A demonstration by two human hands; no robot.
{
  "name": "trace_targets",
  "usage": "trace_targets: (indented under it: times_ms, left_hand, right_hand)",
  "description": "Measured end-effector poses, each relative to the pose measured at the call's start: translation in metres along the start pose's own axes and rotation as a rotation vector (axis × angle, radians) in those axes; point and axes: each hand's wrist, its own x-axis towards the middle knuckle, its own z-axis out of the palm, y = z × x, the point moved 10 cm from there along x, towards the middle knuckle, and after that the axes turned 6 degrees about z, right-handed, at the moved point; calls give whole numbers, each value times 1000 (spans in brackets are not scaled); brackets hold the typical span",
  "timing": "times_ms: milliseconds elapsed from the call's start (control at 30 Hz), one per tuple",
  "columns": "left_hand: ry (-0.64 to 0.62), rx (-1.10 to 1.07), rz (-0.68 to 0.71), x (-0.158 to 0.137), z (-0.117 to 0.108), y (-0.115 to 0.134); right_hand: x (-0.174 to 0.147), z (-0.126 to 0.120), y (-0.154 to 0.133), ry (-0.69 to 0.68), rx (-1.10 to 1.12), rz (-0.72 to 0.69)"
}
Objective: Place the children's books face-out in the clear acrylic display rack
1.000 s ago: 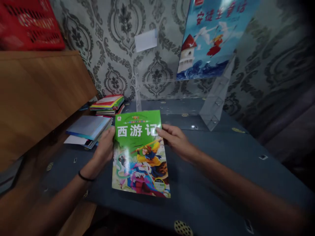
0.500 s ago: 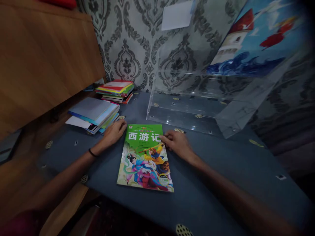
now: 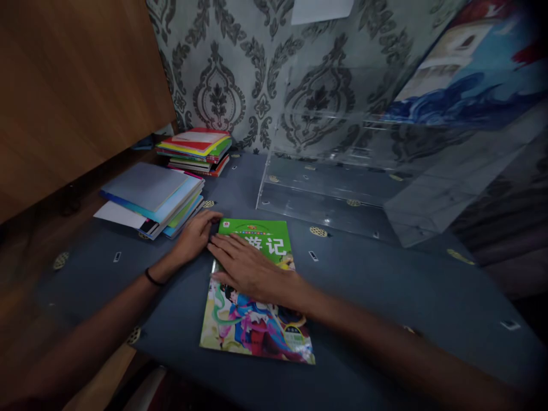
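A closed picture book (image 3: 257, 337) with a green top and colourful cartoon figures lies flat on the dark tabletop (image 3: 351, 359). Across its cover rests my right hand (image 3: 248, 265), palm down with fingers stretched toward the spine side, covering part of the white title characters. My left hand (image 3: 194, 235) touches the book's upper left edge, its fingers extended and close to the right fingertips. A dark band (image 3: 153, 278) circles the left wrist.
To the left sits a stack of books (image 3: 149, 188), with a second stack (image 3: 197, 151) behind it by the patterned wall (image 3: 218, 91). A clear acrylic stand (image 3: 334, 194) occupies the back right, below a lighthouse picture (image 3: 454, 74). A wooden panel (image 3: 77, 85) borders the left.
My right hand has moved left from the book's right edge onto its cover and flattened out. My left hand has stayed at the left edge. The view has shifted closer.
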Motion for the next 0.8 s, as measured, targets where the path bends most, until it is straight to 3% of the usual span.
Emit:
trace_targets:
  times_ms: [167, 367, 567, 800]
  left_hand:
    - [43, -147, -114, -4, 0, -13]
    - [-3, -126, -134, -4, 0, -4]
    - [-47, -43, -133, -2, -1, 1]
    - [-39, -29, -131, -4, 1, 1]
  right_hand:
    - [20, 9, 12, -20, 46, 46]
    - [19, 11, 34, 21, 58, 154]
    - [-9, 4, 65, 53, 13, 286]
    - [-64, -13, 104, 93, -11, 442]
